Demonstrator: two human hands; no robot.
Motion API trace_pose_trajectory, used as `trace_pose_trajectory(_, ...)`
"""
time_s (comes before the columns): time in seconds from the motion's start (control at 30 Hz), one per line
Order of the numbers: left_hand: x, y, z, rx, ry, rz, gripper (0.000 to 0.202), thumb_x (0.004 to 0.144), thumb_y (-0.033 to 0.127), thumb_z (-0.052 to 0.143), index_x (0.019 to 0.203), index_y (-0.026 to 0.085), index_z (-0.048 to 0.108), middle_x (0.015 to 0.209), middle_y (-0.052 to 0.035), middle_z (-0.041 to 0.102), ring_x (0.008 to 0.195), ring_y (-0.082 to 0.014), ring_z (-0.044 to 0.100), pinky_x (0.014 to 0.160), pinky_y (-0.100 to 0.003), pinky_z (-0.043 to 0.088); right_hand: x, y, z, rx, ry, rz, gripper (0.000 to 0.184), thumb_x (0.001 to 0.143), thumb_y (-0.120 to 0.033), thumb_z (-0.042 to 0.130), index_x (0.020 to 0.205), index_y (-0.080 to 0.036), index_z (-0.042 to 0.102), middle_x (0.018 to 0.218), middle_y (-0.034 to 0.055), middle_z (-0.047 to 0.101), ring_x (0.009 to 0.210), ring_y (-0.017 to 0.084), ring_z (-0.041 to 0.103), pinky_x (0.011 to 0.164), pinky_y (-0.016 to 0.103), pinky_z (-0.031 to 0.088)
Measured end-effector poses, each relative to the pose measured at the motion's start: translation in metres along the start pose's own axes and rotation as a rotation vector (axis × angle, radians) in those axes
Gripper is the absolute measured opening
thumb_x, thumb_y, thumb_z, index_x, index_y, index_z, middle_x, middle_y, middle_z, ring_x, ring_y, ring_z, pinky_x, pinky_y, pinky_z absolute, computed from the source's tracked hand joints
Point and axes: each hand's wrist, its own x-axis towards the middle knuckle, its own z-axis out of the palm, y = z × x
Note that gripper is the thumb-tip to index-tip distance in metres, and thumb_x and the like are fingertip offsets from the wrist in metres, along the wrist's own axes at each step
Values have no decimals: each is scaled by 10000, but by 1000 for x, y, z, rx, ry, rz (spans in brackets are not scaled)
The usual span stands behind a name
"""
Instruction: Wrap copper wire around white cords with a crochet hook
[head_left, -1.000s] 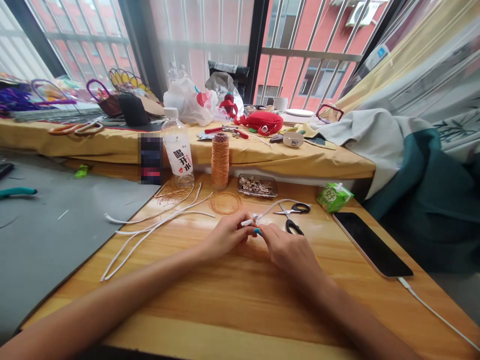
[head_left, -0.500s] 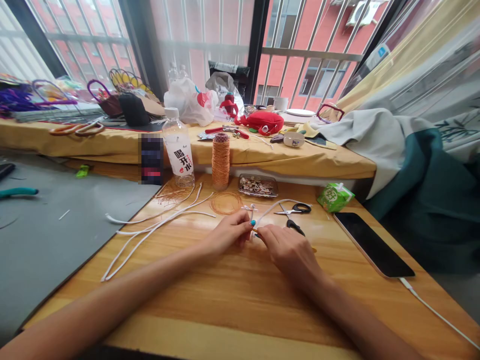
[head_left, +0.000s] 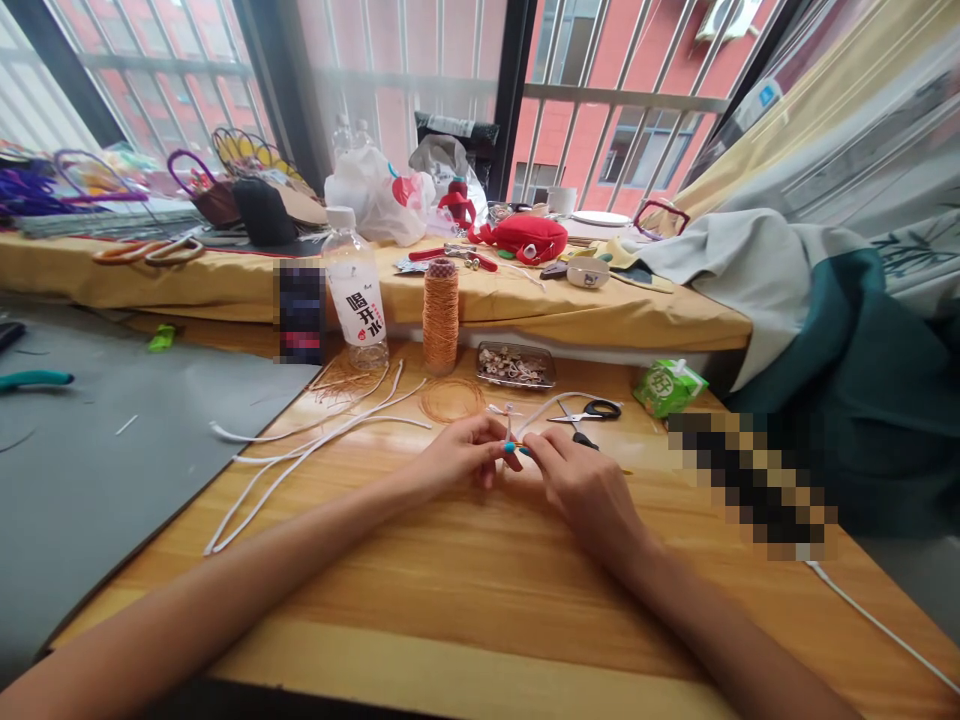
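Note:
My left hand (head_left: pixel 461 455) and my right hand (head_left: pixel 581 485) meet over the wooden table (head_left: pixel 465 580), fingers pinched on the end of a white cord (head_left: pixel 544 408) that stands up between them. The cord's end (head_left: pixel 508 412) is bent into a small loop above my fingertips. Black-handled scissors (head_left: pixel 589 412) lie just beyond my right hand. A coil of copper-coloured wire (head_left: pixel 451 400) lies flat beyond my left hand.
A copper wire spool (head_left: pixel 440 316), a water bottle (head_left: pixel 358 305) and a small tray of bits (head_left: pixel 515 366) stand at the table's back. Loose white cords (head_left: pixel 300 450) trail left. A green packet (head_left: pixel 669 387) and a white cable (head_left: pixel 877 625) lie right; a grey mat (head_left: pixel 112 450) lies left.
The cord end has been turned from lying sideways to standing upright between my fingers. Both hands have shifted slightly away from me.

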Motion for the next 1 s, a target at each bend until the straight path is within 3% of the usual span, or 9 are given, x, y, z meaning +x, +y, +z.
trace_pose_trajectory(0.17, 1, -4, 0, -13, 21, -24, 327, 672, 432, 565, 687, 129, 441, 643, -19, 622, 362, -45, 470, 379, -167, 337, 1, -3, 0, 88, -65, 49, 217, 844, -164, 356, 762, -169, 556, 665, 12, 550, 529, 100, 488, 453, 216, 254)
trace_pose_trajectory(0.27, -1, -2, 1, -10, 43, -26, 325, 681, 434, 553, 666, 135, 428, 593, 0, 602, 352, -46, 463, 373, -163, 339, -1, -2, 3, 109, -104, 12, 194, 855, -207, 359, 863, -156, 546, 746, 30, 573, 560, 109, 511, 462, 215, 279)
trace_pose_trajectory(0.4, -1, 0, 1, -11, 51, -22, 327, 685, 443, 548, 673, 139, 428, 571, 16, 577, 363, -46, 457, 377, -161, 338, -3, 2, 8, 79, -32, -55, 221, 850, -154, 359, 1020, -124, 497, 780, 50, 594, 599, 116, 535, 498, 213, 313)
trace_pose_trajectory(0.7, 1, -2, 0, 40, 35, 19, 306, 696, 415, 547, 752, 118, 498, 692, -14, 592, 406, -36, 469, 409, -168, 354, -2, 5, 7, 92, -30, -99, 211, 825, -116, 356, 862, -135, 563, 650, 34, 587, 552, 121, 515, 515, 219, 316)
trace_pose_trajectory(1.0, 0, -6, 1, 55, 127, 32, 315, 718, 430, 514, 636, 141, 419, 504, 51, 518, 328, -32, 430, 333, -142, 287, 0, -3, 3, 21, -51, -27, 240, 849, -140, 338, 869, -151, 577, 696, 38, 564, 561, 127, 468, 539, 233, 288)
